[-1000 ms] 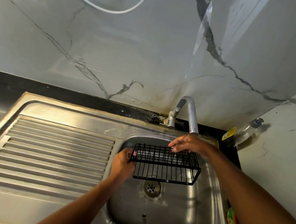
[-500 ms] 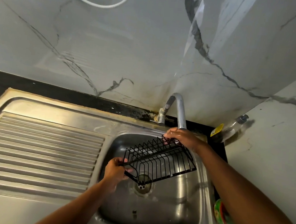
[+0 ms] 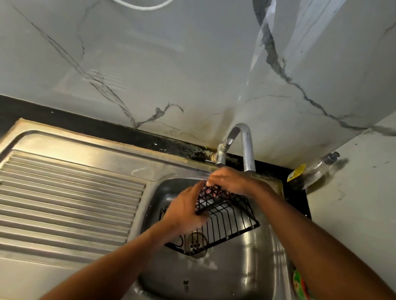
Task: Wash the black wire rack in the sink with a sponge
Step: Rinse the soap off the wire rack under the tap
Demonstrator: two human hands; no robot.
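Black wire rack (image 3: 231,222) hangs tilted over the sink (image 3: 239,287) basin, held up off the steel by both hands, its high end just below the faucet (image 3: 246,144) spout and its low end over the drain (image 3: 195,242). The right hand (image 3: 230,180) grips the top edge of the raised end, fingers curled over the wire. The left hand (image 3: 184,209), blurred, lies against the rack's near side with its fingers hooked round the wire beside the right hand; its back faces the camera.

Under the rack the basin is dull stainless steel with streaks and a few dark specks. To the left runs the ribbed drainboard (image 3: 61,199), part of the same steel top. Behind it a narrow black counter (image 3: 74,118) strip, grimy near the faucet base, meets a grey marble-patterned wall (image 3: 176,63) with dark veins. A white cable (image 3: 138,5) loops across the top of that wall. In the right corner a clear bottle (image 3: 316,171) with a yellow label leans against the side wall, and a green and red object (image 3: 304,295) shows at the sink's right rim.
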